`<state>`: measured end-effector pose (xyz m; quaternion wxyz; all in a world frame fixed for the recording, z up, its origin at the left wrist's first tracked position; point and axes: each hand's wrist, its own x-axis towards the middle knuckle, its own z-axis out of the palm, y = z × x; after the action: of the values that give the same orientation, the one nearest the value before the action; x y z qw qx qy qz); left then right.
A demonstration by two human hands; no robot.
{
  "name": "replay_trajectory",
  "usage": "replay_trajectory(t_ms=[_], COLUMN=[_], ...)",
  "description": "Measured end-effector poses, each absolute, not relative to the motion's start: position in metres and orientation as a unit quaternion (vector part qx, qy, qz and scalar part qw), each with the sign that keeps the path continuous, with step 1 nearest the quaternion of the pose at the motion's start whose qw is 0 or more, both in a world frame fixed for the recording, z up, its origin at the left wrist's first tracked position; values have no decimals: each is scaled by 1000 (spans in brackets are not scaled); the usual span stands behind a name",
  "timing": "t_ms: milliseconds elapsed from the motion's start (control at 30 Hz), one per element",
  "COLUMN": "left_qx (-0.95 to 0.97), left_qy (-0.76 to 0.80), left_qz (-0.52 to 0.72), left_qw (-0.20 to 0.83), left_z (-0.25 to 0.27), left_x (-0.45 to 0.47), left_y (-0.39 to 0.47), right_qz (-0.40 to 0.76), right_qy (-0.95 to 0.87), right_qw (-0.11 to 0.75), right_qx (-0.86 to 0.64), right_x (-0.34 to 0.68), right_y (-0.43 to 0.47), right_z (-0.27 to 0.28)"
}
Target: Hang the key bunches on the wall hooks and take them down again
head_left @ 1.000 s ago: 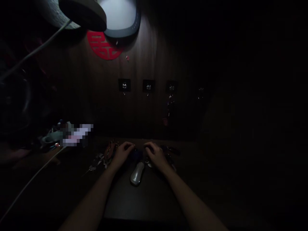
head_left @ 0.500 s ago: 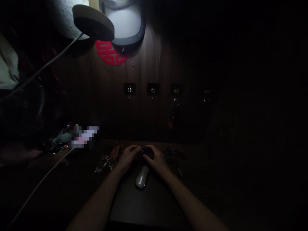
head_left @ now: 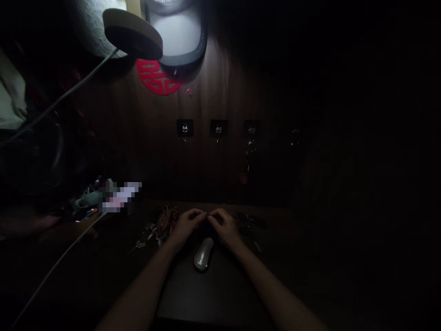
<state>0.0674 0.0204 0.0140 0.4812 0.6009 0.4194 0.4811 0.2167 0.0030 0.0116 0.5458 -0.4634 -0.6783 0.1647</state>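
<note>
My left hand (head_left: 188,224) and my right hand (head_left: 223,225) meet fingertip to fingertip above a dark surface. Both are closed in a pinch around something small and dark that I cannot make out in the low light. Just below them lies a shiny silver-grey rounded object (head_left: 203,254), shaped like a key fob, wider at its near end. Left of my left hand is a bunch of keys (head_left: 146,236) beside a brown, beaded-looking item (head_left: 165,219). To the right of my right hand lie dark keys (head_left: 253,225), only partly visible.
A row of black hook plates (head_left: 218,128) is on the wooden back panel, with something hanging from one. Above are a cap (head_left: 177,37), a red paper cutting (head_left: 156,78) and a round disc (head_left: 132,34) with a white cable (head_left: 69,92). Clutter (head_left: 89,200) sits at left.
My fingertips have drawn closer together, and the dark bluish thing that showed between them is now mostly hidden. The silver-grey object stays where it was.
</note>
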Motion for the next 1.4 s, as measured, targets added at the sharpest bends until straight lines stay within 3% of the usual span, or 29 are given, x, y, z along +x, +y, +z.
replay_trajectory(t_ms=[233, 700, 933, 1400], left_qx=[605, 658, 656, 602], left_qy=[384, 357, 402, 424], left_qz=[492, 397, 397, 474], left_qw=[495, 531, 500, 482], left_z=[13, 12, 16, 9], left_x=[67, 74, 72, 62], left_y=[22, 10, 10, 27], right_qz=[294, 355, 403, 229], right_qy=[-605, -505, -427, -370], right_qw=[581, 652, 706, 823], right_qx=[-459, -440, -396, -366], right_x=[219, 228, 241, 301], right_y=[6, 12, 20, 61], right_z=[15, 17, 32, 127])
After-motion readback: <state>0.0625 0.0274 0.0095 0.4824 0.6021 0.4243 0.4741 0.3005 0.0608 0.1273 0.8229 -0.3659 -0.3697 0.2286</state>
